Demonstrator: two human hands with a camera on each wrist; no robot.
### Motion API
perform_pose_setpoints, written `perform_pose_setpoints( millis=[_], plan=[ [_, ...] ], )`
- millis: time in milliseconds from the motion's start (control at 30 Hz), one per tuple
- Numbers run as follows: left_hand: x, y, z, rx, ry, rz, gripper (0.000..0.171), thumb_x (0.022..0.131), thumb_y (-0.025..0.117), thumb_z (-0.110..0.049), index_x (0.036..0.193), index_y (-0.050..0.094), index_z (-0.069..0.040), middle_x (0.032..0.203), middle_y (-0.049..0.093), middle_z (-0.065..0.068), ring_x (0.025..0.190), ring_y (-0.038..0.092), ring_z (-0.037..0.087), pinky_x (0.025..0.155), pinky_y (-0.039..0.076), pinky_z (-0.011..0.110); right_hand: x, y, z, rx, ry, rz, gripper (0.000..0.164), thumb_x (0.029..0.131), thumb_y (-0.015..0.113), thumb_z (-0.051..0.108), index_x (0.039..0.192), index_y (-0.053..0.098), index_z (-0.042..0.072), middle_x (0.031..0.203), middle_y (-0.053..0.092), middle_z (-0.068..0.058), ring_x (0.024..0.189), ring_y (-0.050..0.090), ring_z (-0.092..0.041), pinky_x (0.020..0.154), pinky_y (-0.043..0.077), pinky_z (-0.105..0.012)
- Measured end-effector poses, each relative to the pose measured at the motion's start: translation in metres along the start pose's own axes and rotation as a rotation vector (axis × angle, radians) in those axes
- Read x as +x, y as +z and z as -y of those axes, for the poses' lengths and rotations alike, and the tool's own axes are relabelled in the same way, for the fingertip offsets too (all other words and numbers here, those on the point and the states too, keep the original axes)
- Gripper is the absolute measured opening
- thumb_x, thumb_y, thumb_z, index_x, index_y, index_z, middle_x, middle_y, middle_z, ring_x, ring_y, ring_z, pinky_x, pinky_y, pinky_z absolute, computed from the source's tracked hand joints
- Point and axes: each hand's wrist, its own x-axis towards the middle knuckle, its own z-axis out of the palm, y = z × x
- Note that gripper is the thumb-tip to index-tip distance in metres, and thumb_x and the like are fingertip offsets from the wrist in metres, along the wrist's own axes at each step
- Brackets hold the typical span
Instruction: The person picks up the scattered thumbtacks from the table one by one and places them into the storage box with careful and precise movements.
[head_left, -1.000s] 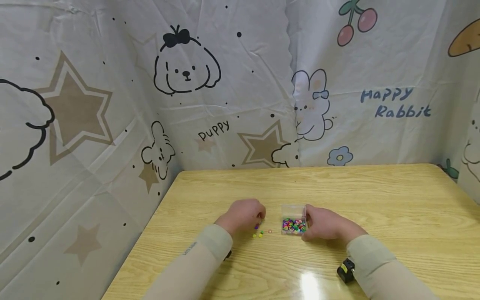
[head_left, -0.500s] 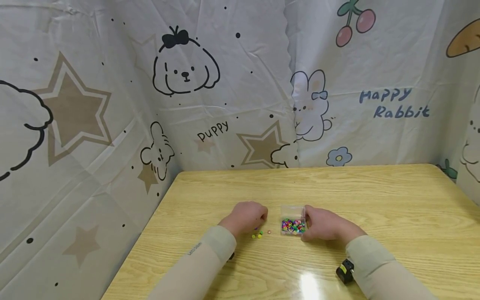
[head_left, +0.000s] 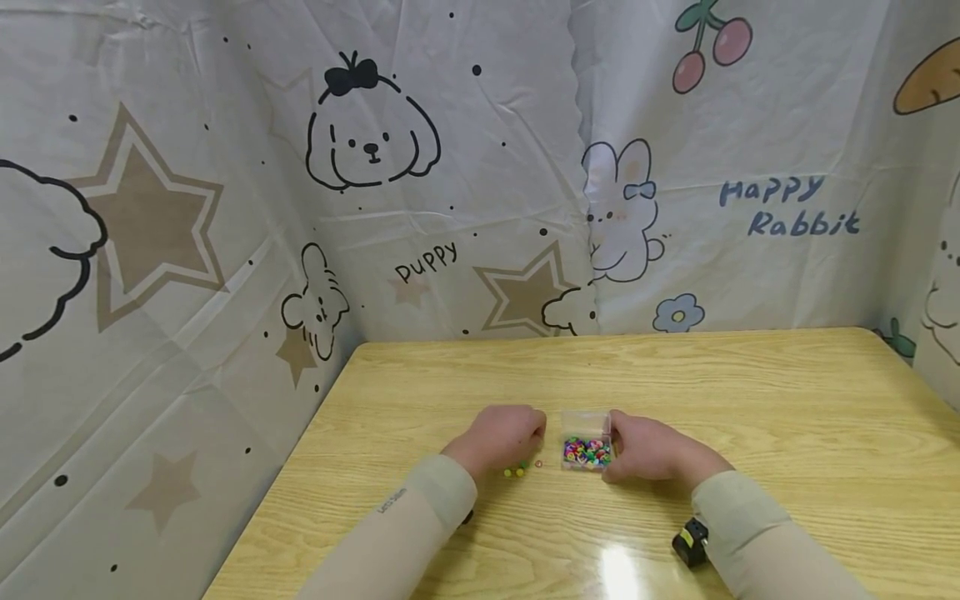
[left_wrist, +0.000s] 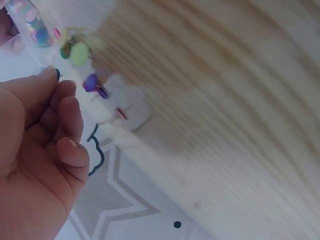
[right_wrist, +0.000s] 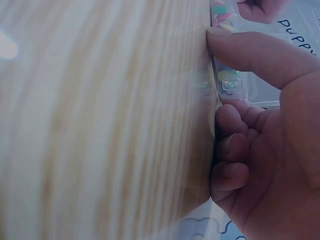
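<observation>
My left hand [head_left: 504, 437] is over the table just left of a clear plastic box [head_left: 587, 422] with its lid up. Between thumb and forefinger it pinches a small dark green thumbtack [left_wrist: 58, 74]; the other fingers are curled. My right hand [head_left: 648, 448] grips the box by its right side, thumb at the front. Multicoloured thumbtacks [head_left: 587, 452] fill the box's tray. Loose yellow thumbtacks [head_left: 513, 472] and a reddish one [head_left: 538, 464] lie near my left hand. The left wrist view also has a purple thumbtack [left_wrist: 91, 83] and a red one [left_wrist: 121, 114].
The wooden table [head_left: 712, 375] reaches back to a white patterned cloth [head_left: 517, 108], which also hangs along the left side. A black wrist camera [head_left: 691, 542] sits below my right wrist.
My left hand has moved to the right, closer to the box, and now covers the purple thumbtacks in the head view. My right hand and the box have stayed in place.
</observation>
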Motion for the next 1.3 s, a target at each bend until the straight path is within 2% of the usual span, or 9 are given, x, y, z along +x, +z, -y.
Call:
perform_pose_setpoints(
  millis=[367,733,933,1300],
  plan=[
    [0.003,-0.01,-0.019,0.012,0.087,-0.034,0.01,0.095,0.058,-0.021,0.085,0.06,-0.023,0.077,0.055,-0.014,0.063,0.045,0.001,0.056,0.045,0.022,0.0,-0.001,0.0,0.006,-0.004,-0.002,0.05,0.064,0.082,0.027,0.097,0.047,0.013,0.075,0.052,-0.002,0.065,0.046,-0.018,0.06,0.04,-0.036],
    [0.008,-0.01,-0.029,0.03,0.137,-0.053,0.013,0.093,0.059,-0.019,0.081,0.058,-0.023,0.073,0.052,-0.014,0.06,0.043,0.003,0.054,0.042,0.021,-0.001,-0.001,0.0,0.034,-0.005,0.003,0.048,0.065,0.082,0.025,0.095,0.047,0.013,0.073,0.052,-0.002,0.064,0.046,-0.017,0.058,0.039,-0.036],
    [0.008,-0.009,-0.033,0.04,0.133,-0.048,0.014,0.094,0.058,-0.021,0.081,0.059,-0.023,0.072,0.052,-0.013,0.059,0.043,0.003,0.052,0.041,0.02,-0.001,-0.002,0.0,0.039,0.001,0.003,0.048,0.064,0.082,0.025,0.095,0.048,0.013,0.072,0.052,-0.002,0.063,0.047,-0.017,0.058,0.04,-0.035],
    [0.01,-0.003,-0.04,-0.019,0.064,-0.005,0.015,0.092,0.061,-0.023,0.077,0.061,-0.024,0.068,0.054,-0.014,0.057,0.046,0.004,0.05,0.042,0.024,-0.001,-0.001,0.001,0.041,0.006,0.008,0.048,0.065,0.083,0.025,0.096,0.048,0.013,0.072,0.052,-0.002,0.062,0.046,-0.017,0.057,0.04,-0.035]
  ],
)
